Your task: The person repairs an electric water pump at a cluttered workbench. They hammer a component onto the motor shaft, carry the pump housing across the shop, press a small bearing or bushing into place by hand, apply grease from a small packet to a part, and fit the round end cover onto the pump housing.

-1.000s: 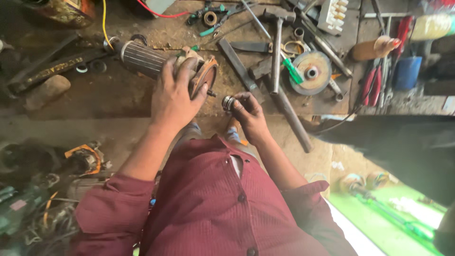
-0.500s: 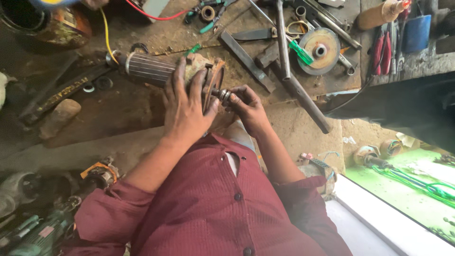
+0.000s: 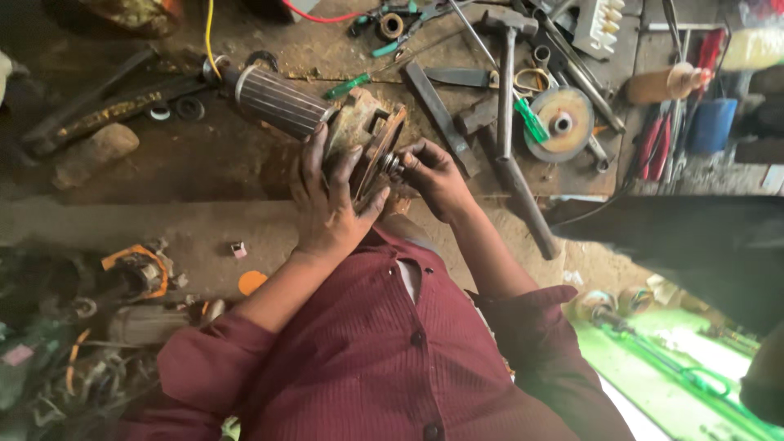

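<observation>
Two bare hands work on a grimy motor rotor with a ribbed grey steel core (image 3: 278, 100), which lies slantwise near the middle of the dirty brown workbench (image 3: 245, 163), its shaft end toward the body. Our left hand (image 3: 331, 200) is spread wide and clamped over the rusty round end plate (image 3: 377, 151), palm against its face. Our right hand (image 3: 433, 171) is narrowed to a pinch, fingertips closed on a small dark ring-shaped part (image 3: 394, 163) sitting at the shaft end; whether it is a bearing or a nut we cannot tell. To do this step well, we judge that the left hand should hold the plate steady against the bench while the right keeps the small part square to the shaft and turns or presses it evenly, never cocked. Toward the far edge of the bench lie a steel hammer (image 3: 506, 73), a green-handled screwdriver (image 3: 349, 85) and a worn grinding disc (image 3: 559, 122), all well apart from the hands.
</observation>
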